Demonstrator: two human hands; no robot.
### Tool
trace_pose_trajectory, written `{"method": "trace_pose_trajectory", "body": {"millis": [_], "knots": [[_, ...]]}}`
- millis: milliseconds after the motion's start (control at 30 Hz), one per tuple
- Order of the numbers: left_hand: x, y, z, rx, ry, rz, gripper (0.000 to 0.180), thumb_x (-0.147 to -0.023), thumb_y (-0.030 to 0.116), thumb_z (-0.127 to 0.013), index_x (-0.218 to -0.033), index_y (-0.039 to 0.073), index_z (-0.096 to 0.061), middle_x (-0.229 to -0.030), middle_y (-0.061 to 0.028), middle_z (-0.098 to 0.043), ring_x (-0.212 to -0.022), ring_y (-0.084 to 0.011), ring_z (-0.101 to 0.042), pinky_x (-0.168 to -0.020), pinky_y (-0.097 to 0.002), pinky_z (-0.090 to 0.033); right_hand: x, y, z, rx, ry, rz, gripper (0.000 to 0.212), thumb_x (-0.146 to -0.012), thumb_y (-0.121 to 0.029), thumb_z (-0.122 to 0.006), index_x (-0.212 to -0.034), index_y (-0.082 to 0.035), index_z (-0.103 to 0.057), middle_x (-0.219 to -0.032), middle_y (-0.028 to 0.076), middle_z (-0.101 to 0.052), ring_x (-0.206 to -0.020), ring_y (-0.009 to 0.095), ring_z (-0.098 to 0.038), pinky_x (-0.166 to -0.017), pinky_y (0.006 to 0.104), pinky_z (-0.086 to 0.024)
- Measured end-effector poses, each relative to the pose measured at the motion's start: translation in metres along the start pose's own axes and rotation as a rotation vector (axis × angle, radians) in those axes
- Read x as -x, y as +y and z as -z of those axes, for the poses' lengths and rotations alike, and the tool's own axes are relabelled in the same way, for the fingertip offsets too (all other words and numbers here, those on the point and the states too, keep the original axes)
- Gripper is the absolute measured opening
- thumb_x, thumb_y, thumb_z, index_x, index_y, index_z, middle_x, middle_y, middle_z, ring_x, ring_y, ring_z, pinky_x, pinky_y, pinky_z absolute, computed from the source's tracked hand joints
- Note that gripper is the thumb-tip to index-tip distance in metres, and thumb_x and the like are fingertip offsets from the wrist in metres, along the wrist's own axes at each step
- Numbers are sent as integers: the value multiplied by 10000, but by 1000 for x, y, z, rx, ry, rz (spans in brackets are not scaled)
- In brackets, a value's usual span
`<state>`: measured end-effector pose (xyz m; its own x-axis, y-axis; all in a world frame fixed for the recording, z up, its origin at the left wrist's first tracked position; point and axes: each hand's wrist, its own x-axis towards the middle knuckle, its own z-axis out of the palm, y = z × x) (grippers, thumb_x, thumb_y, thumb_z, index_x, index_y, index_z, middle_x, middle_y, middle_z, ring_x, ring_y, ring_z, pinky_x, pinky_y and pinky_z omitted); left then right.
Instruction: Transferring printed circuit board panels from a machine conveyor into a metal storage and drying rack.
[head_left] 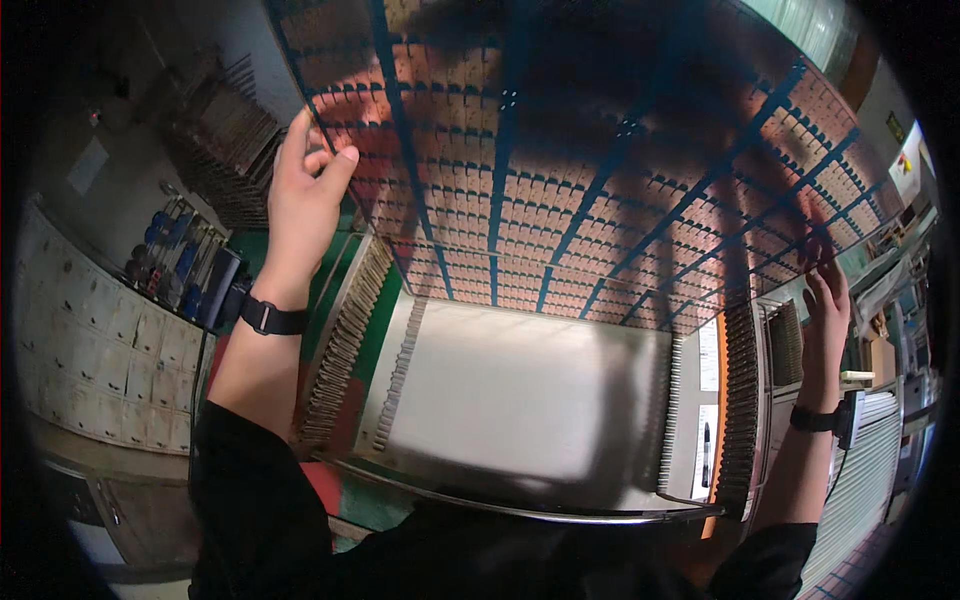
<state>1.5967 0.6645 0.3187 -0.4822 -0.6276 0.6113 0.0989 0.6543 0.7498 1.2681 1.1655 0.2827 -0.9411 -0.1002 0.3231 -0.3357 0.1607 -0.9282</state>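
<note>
A large thin circuit board panel [545,210], copper-coloured with dark blue strips between rows of small repeated units, is raised and tilted in front of me. My left hand [308,185] is closed on its left edge, thumb on the near side. At the lower right edge, my right hand [828,290] has its fingers against the panel, partly behind it. Beneath the panel stands a wire rack [345,350] with rows of coil-like slots on both sides and a pale flat surface [520,390] between them.
At the right of the rack lie white paper sheets and a black pen [707,455] on an orange-edged board. Grey lockers [100,340] stand at the far left, stacked racks [235,150] behind them. A ribbed white stack [870,460] is beyond my right forearm.
</note>
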Motion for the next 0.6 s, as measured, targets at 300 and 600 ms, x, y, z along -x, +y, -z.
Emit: {"method": "trace_pose_trajectory", "body": {"millis": [300,600], "knots": [[26,-55,7,-51,-96,238,599,-896,168,-653,-1424,32,-406,-1262,-102,-523,-1141,-200,-523,-956,-331,-440,-1,31,1,44,-202,-14,510,-954,-204,-587,-1417,-48,-440,-1331,84,-552,-1213,169,-515,-1011,324,-385],[66,-127,10,-688,-402,299,609,-823,325,-678,-1362,105,-499,-1338,-198,-521,-1227,-381,-510,-1024,-427,-415,28,128,47,415,-392,-364,246,-986,-255,-542,-904,-22,-544,-747,-16,-434,-710,104,-427,-658,278,-389]]}}
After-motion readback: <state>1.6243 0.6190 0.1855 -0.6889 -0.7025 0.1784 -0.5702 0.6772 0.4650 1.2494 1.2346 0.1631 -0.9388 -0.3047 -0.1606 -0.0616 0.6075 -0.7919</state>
